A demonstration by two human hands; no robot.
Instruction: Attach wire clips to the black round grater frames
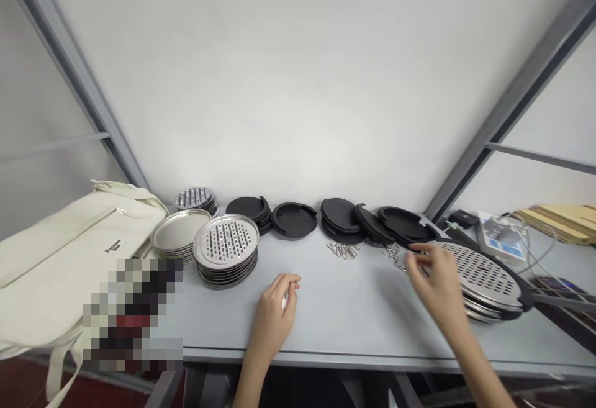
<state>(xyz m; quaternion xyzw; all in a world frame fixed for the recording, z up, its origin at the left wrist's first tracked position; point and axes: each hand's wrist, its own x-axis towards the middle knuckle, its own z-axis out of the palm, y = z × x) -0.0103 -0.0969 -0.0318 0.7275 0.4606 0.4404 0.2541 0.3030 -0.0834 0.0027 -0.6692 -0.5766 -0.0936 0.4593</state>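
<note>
My left hand (pixel 275 313) rests over the middle of the table with its fingers curled in and the thumb tip close to the index finger. A small pale spot shows between them; I cannot make out what it is. My right hand (pixel 438 281) hovers at the left edge of a stack of grater discs (pixel 484 269) in black holders. Its thumb and index finger are slightly apart, with nothing visible between them. Just beyond those fingertips lie small metal wire hooks (pixel 393 255). Another pile of wire hooks (pixel 343 249) sits further left.
Stacked metal grater discs (pixel 226 243) stand at the left, beside plain metal discs (pixel 182 231). Black round holders (pixel 294 220) line the back wall. A cream bag (pixel 79 253) covers the left end. Cables, a white-and-blue box (pixel 503 240) and wooden boards (pixel 563 222) lie at the right.
</note>
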